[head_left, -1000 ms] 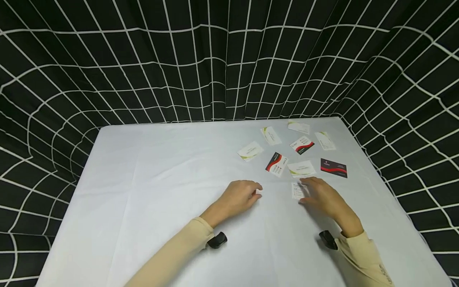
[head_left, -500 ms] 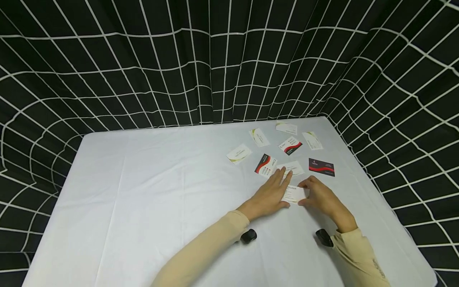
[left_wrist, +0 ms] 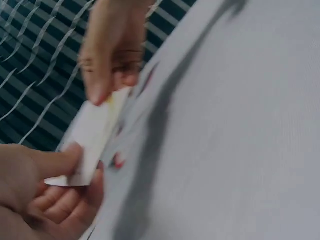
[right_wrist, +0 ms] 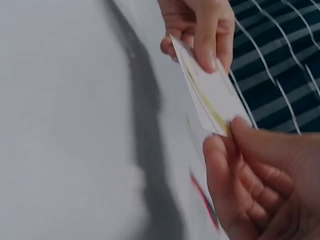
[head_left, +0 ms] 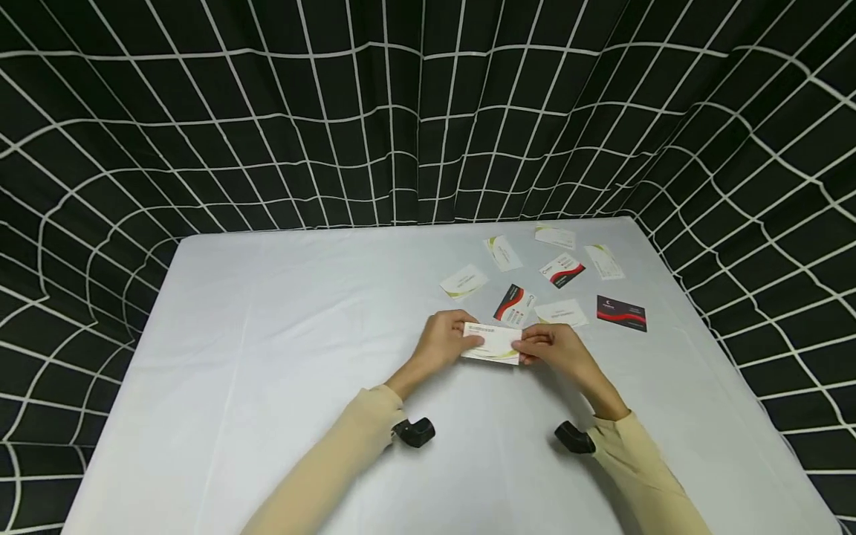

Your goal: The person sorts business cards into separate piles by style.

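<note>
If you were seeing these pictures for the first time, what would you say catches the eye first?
First, the white business card with a green stripe, lifted above the middle of the white-covered table and pinched at its ends by the left hand and the right hand. Next, the loose scatter of other cards at the far right, chiefly a black card with a red wave. Behind everything hangs a black curtain with a white grid.

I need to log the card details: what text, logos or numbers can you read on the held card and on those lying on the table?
None is legible.
Held card: printed lines, too small and blurred.
Black and red card: a small mark, unreadable.
Other cards on the table: print too small.
</note>
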A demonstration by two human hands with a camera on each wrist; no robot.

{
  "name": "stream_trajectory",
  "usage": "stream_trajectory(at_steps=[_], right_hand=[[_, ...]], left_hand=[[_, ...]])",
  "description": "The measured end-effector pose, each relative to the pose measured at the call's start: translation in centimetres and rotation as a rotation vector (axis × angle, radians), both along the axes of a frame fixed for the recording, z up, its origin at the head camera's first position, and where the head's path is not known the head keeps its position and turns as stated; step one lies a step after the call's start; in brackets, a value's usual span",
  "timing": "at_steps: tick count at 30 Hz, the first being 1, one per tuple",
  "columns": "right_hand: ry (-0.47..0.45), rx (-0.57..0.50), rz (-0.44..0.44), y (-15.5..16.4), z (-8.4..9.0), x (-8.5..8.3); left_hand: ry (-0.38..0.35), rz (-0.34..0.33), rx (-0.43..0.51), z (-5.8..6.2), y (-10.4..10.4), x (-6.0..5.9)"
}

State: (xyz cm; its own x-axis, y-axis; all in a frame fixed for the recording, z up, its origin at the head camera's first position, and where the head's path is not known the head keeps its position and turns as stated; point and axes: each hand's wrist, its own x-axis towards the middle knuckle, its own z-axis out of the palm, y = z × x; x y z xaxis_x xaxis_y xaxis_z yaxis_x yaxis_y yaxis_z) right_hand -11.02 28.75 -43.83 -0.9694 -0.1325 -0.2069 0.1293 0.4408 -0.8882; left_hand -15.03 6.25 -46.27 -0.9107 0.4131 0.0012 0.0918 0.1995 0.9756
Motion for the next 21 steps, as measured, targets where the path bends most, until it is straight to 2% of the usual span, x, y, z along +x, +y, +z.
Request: stream_trajectory(at_steps=[3, 5, 10, 12, 15, 21], right_hand=[[-0.058, 0.03, 0.028, -3.8, 0.3, -1.5], [-0.059, 0.108, 0.059, -6.7, 0.4, -2.4], [-0.034, 0.279, 0.143, -13.3, 0.0, -4.2], [-0.003, 0.32, 0.175, -15.3, -0.4, -4.9], [0.039, 0.367, 0.198, -17.6, -1.0, -5.8], [0.079, 0.45, 0.193, -20.6, -1.7, -6.7]], left_hand=[[-0.041, 0.039, -0.075, 0.6, -4.3, -0.4], [-0.057, 0.076, -0.127, 1.0, -7.1, -0.5], [-0.023, 0.268, -0.345, 1.1, -13.0, -0.2], [0.008, 0.336, -0.431, 0.8, -14.5, 0.0], [0.052, 0.397, -0.525, 0.1, -16.0, 0.0], [0.097, 0.472, -0.612, -0.7, -17.8, 0.1]])
